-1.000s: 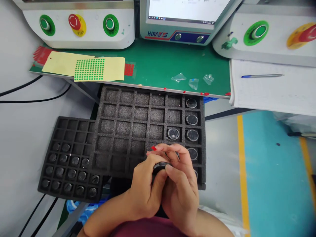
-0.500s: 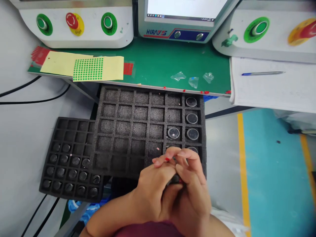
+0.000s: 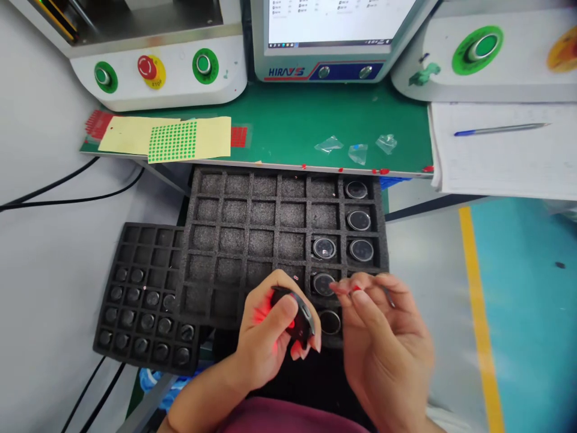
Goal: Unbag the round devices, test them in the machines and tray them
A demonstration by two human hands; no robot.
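My left hand point(image 3: 259, 346) is closed around a black, round smartwatch body point(image 3: 303, 329), thumb across its face. Red light from it glows on my palm and fingers. To the right, my right hand point(image 3: 387, 349) pinches a small red sticker point(image 3: 356, 288) between thumb and fingertips, apart from the smartwatch body. Both hands are over the near edge of a grey foam tray point(image 3: 276, 240). Round watch bodies sit in its right-hand compartments, among them one point(image 3: 323, 284) beside my right fingertips and another point(image 3: 330, 322) between my hands.
A smaller foam tray point(image 3: 146, 258) with several round dark pieces lies at left. On the green bench point(image 3: 279, 132) are sticker sheets point(image 3: 174, 141), clear film scraps point(image 3: 358, 153) and papers with a pen point(image 3: 500, 129). Button panels point(image 3: 171, 90) flank a monitor point(image 3: 333, 60).
My hands were together around the dark piece and have now parted. The left keeps the smartwatch body; the right has moved right with the red sticker. The view has shifted slightly.
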